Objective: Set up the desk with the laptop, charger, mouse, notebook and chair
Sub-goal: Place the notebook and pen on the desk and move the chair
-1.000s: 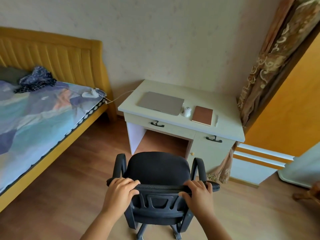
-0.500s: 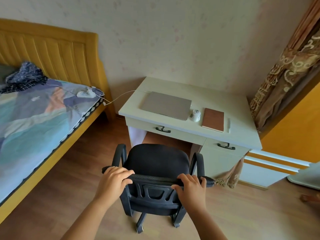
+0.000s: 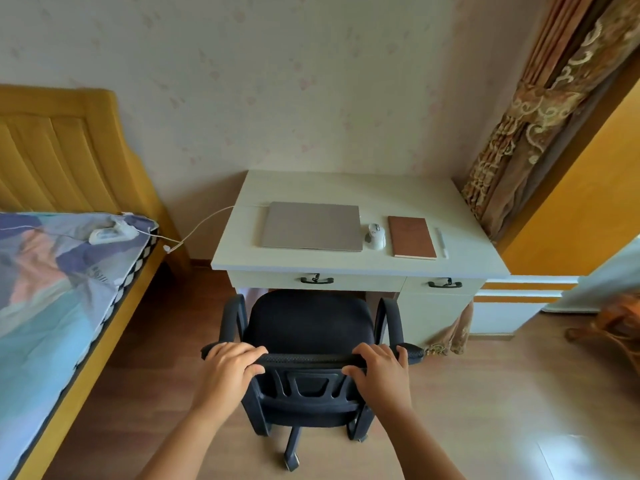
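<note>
A black office chair (image 3: 311,323) stands in front of the white desk (image 3: 353,263), its seat front just under the desk's edge at the kneehole. My left hand (image 3: 230,370) and my right hand (image 3: 379,372) both grip the top of its backrest. On the desk lie a closed grey laptop (image 3: 313,226), a white mouse (image 3: 375,235), a brown notebook (image 3: 411,237) and a white pen (image 3: 441,242), side by side. A white charger cable (image 3: 204,225) runs from the laptop's left side to a white power strip (image 3: 110,232) on the bed.
A bed (image 3: 62,282) with a yellow headboard and patterned cover fills the left. A patterned curtain (image 3: 519,133) hangs right of the desk, beside an orange door (image 3: 571,220). A wooden piece of furniture (image 3: 609,327) sits at the right edge. The floor is wood laminate.
The chair has rolled forward to the desk with both hands on its backrest, and my view has come closer and squared up to the desk.
</note>
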